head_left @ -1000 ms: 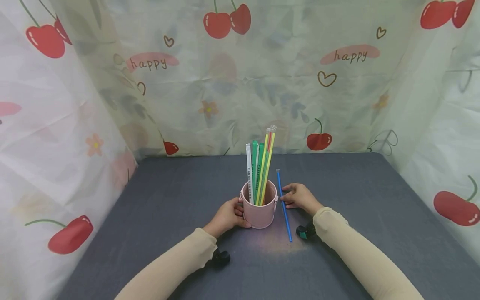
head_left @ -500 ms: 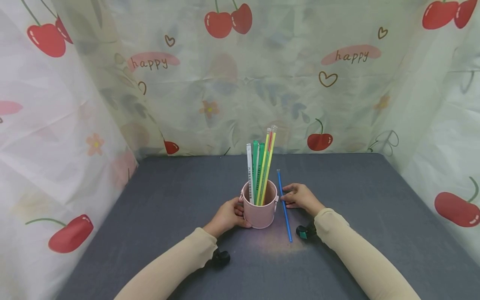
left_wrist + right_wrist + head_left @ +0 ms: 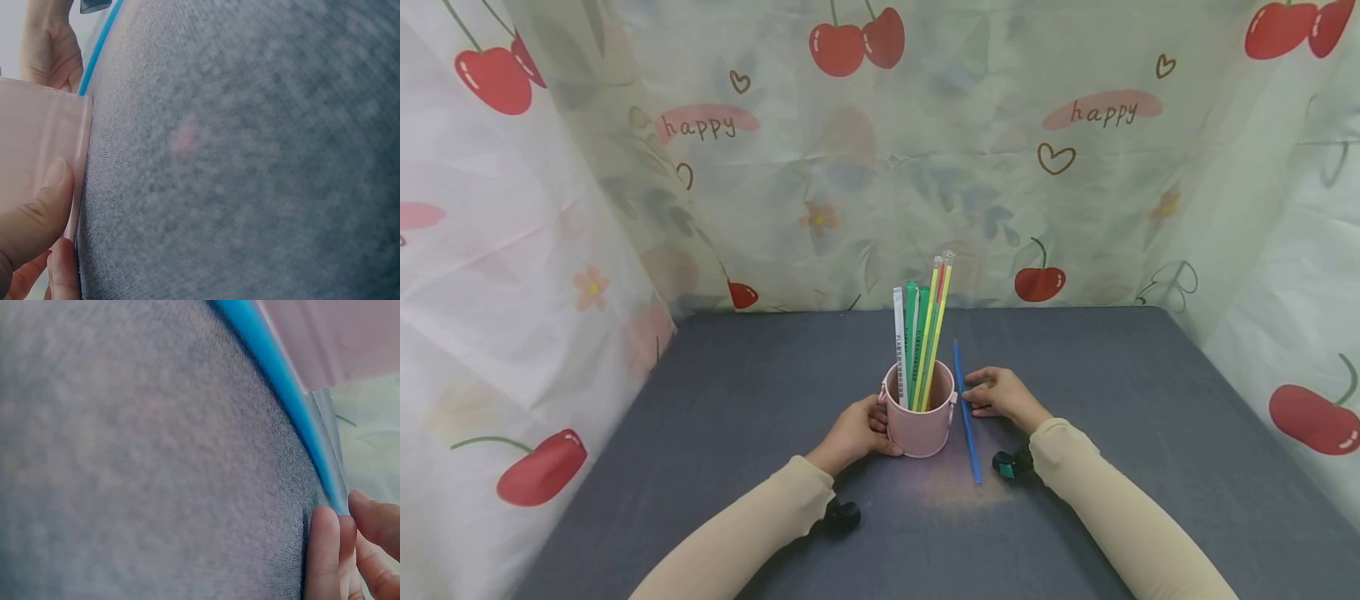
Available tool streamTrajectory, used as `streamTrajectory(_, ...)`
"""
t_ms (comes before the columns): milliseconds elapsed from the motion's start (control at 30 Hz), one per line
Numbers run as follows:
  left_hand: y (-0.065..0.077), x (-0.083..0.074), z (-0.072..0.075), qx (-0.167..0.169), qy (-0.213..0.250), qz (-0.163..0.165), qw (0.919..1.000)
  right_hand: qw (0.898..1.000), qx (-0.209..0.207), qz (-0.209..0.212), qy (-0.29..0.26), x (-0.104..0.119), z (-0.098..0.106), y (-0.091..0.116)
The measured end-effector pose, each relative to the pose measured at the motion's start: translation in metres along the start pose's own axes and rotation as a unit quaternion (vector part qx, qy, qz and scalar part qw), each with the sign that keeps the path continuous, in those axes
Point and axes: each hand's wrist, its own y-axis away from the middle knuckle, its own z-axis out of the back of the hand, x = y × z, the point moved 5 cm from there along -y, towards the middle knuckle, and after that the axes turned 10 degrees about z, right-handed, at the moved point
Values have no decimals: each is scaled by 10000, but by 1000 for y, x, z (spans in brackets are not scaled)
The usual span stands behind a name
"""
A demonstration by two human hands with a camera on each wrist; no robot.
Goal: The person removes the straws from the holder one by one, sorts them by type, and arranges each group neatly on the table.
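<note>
A pink bucket-shaped pencil cup (image 3: 917,433) stands upright on the dark table, holding several long yellow, green and white pencils (image 3: 921,346). My left hand (image 3: 853,429) grips the cup's left side low down; the left wrist view has the thumb (image 3: 47,200) against its wall. Just right of the cup lies a long blue pencil (image 3: 969,437), pointing away from me. At its right side is my right hand (image 3: 1003,396), fingertips touching the pencil around its middle. In the right wrist view the blue pencil (image 3: 275,369) runs close by the cup's base toward the fingertips.
Dark grey cloth covers the table (image 3: 775,367). A white curtain (image 3: 887,192) printed with cherries hangs behind and at both sides. Black wrist devices sit under both sleeves, one of them (image 3: 842,517) at the left forearm.
The blue pencil has shifted slightly left, toward the cup, and looks blurred now. Both hands and the cup have stayed nearly in place.
</note>
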Motion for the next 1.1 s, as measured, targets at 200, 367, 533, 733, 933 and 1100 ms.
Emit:
streamTrajectory(200, 1, 0, 0, -5, -18, 31, 10000, 10000, -4, -13, -78, -3, 1, -1)
streamTrajectory(367, 2, 0, 0, -11, -42, 97, 9999, 10000, -52, -21, -15, -4, 1, -2)
streamTrajectory(533, 3, -1, 0, -13, -55, 92, 9999, 10000, -69, -12, -18, -3, 1, -1)
streamTrajectory(733, 3, -1, 0, -4, -31, 92, 10000, 10000, -67, 2, -23, -1, 1, 0)
streamTrajectory(933, 3, -2, 0, -19, -69, 51, 10000, 10000, -31, 26, -75, -1, 2, -1)
streamTrajectory(1100, 4, -2, 0, -44, -132, 59, 9999, 9999, -47, 19, -133, -1, 4, -1)
